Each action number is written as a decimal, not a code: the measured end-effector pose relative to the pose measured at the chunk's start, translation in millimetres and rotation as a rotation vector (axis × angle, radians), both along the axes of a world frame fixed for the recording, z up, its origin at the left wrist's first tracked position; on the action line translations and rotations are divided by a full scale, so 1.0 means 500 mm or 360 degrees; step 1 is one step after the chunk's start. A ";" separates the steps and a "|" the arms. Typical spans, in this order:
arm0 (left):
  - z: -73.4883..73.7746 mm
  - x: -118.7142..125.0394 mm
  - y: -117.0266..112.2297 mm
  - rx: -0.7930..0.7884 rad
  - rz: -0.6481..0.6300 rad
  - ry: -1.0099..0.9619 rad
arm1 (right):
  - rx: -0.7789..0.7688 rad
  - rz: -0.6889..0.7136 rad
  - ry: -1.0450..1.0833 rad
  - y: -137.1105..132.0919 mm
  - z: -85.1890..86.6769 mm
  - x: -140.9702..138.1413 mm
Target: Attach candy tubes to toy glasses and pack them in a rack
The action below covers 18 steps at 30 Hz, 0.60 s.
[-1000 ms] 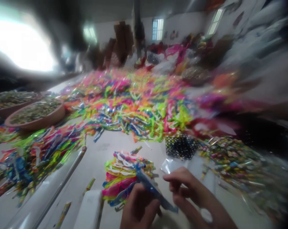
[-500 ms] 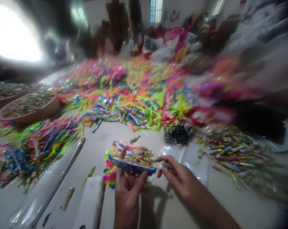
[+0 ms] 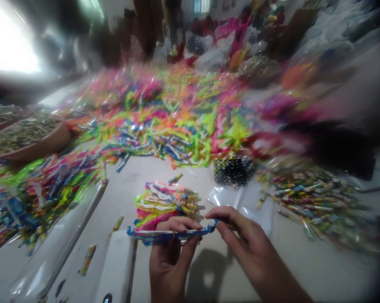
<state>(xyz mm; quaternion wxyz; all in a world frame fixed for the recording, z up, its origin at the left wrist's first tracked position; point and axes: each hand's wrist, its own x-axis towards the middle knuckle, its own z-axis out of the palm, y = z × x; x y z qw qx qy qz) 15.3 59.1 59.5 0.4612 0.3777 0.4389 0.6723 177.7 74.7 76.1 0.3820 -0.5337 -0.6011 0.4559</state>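
My left hand (image 3: 170, 256) grips a long blue plastic strip (image 3: 152, 233) held level in front of me, thumb and fingers wrapped over its middle. At the strip's right end my right hand (image 3: 240, 240) pinches it with the fingertips. Just beyond both hands lies a small stack of coloured plastic pieces (image 3: 163, 202), green, pink and orange, on the pale table (image 3: 303, 269). What the strip is exactly I cannot make out; the picture is blurred.
A huge heap of neon plastic pieces (image 3: 183, 122) covers the far table. A black mesh basket (image 3: 233, 169) and clear bags (image 3: 243, 200) lie ahead right, small coloured sticks (image 3: 316, 195) farther right. Brown bowls (image 3: 35, 143) stand left; a white box (image 3: 116, 269) sits near my left wrist.
The blue strip turned from slanting to level and moved left and toward me. My right hand came in and took hold of its right end. The view tilted downward.
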 end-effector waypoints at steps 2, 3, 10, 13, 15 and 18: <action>-0.003 -0.001 -0.002 0.0040 -0.0026 0.0047 | 0.0005 0.0037 0.0013 0.001 0.004 0.000; -0.007 -0.003 -0.002 0.0073 -0.0061 0.0065 | -0.0007 0.0051 0.0026 0.002 0.006 -0.001; -0.019 -0.014 0.012 0.0244 -0.0116 0.0214 | 0.0061 0.0158 -0.0078 0.002 0.006 -0.002; -0.017 -0.015 0.016 0.0292 -0.0065 0.0226 | 0.0166 0.0218 -0.0174 -0.009 -0.006 -0.009; -0.019 -0.019 0.017 0.0344 -0.0089 0.0314 | 0.0246 0.0168 -0.0159 -0.017 -0.012 -0.017; -0.026 -0.025 0.019 0.0417 -0.0098 0.0403 | 0.0323 0.0038 -0.0035 -0.020 -0.016 -0.028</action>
